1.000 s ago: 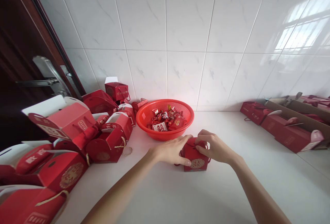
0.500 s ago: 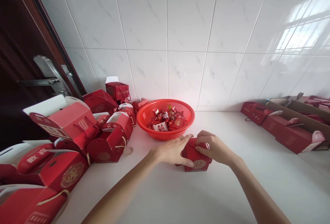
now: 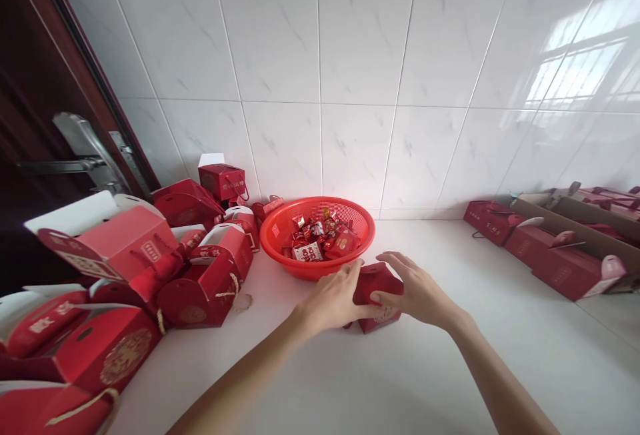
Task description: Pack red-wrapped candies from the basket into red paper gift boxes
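A small red box (image 3: 379, 281) with a gold round pattern low on its front stands on the white surface, slightly turned. My left hand (image 3: 334, 296) holds its left side, thumb across the lower front. My right hand (image 3: 414, 290) grips the right side, its thumb on the front face and its fingers behind. The palms and fingers cover parts of the box's sides. Just behind my left hand sits a red plastic basket (image 3: 267, 248) with wrapped sweets (image 3: 330, 235) inside.
Several open red boxes (image 3: 200, 295) with rope handles crowd the left side. At the right, closed red boxes (image 3: 565, 271) stand beside a cardboard carton (image 3: 560, 218). A tiled wall (image 3: 357, 155) rises behind, and a dark door (image 3: 45, 88) is at far left.
The small box has turned a little, and its top looks flatter. My right hand has shifted from the top flaps to the box's right side. The whole view has shifted slightly.
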{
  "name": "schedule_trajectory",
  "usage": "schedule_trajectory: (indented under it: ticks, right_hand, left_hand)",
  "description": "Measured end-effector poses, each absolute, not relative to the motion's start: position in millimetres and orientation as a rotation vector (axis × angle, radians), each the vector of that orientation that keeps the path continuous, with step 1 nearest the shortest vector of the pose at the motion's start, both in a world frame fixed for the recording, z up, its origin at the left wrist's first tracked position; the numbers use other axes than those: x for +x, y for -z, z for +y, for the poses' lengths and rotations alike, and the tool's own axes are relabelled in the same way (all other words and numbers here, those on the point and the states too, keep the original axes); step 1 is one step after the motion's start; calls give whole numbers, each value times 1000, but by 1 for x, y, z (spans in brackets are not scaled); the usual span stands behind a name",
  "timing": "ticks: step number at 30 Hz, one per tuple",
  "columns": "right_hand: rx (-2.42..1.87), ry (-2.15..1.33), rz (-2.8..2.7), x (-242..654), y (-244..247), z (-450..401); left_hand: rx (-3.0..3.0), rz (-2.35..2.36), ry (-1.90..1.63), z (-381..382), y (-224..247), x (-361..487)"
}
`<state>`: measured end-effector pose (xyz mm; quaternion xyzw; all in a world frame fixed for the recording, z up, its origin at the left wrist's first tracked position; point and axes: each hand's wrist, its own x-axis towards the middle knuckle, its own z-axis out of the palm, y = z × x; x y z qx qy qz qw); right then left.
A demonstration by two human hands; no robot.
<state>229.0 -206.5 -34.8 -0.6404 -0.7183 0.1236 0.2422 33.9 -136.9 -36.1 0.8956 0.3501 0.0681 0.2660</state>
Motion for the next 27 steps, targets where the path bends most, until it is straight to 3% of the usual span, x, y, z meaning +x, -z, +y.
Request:
schedule_trajectory:
  ticks: [6, 15, 23, 27]
  right_hand:
    - [-1983, -550, -1867, 226, 36, -208]
    - [-2063, -471, -1663, 201, 44, -212]
    - [-2013, -273, -1433, 221, 70, -231]
    - [-1962, -259, -1262, 255, 80, -249]
  left_hand:
    - [2421, 982, -250, -139, 45, 40]
    - [2321, 907, -486, -143, 63, 50]
    - [2102, 582, -755, -153, 119, 64]
    - [2091, 525, -642, -173, 143, 59]
